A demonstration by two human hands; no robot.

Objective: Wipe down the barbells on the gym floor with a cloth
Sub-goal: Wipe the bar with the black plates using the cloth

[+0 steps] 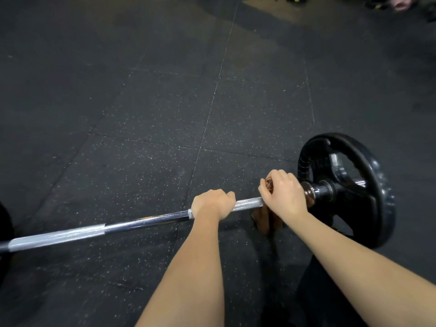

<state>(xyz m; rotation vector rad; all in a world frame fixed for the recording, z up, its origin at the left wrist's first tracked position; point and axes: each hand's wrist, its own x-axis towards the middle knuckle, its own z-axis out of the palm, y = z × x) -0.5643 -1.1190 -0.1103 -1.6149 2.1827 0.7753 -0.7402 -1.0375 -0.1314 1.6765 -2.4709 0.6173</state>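
"Brown cloth point(266, 223): where does it sit?"

"On the barbell point(146, 220), just on the shaft side of the weight plate point(377, 185). The right hand point(283, 194) has its grip closed round cloth and bar together, right beside the plate's collar. That hand hides most of the cloth; a loose end hangs below the bar."

"And the other hand?"

"The left hand point(212, 204) is farther from the plate, on the knurled stretch. Its grip is closed over the bare bar, fingers curled across the top. The fingertips are out of sight behind the shaft."

"Anything else hard to make out?"

"The bar's end away from the plate runs off the frame edge, where a dark round shape point(4, 223) is cut off; I cannot tell what it is. Well beyond the plate, at the top edge, some blurred things point(401, 3), one pinkish, are too dim to name. Nearer than the plate, dark clothing point(313, 291) meets the lower edge."

"The floor?"

"The floor point(141, 114) is black rubber tile flecked with white, seams showing, with the plate standing on it. The room is dim."
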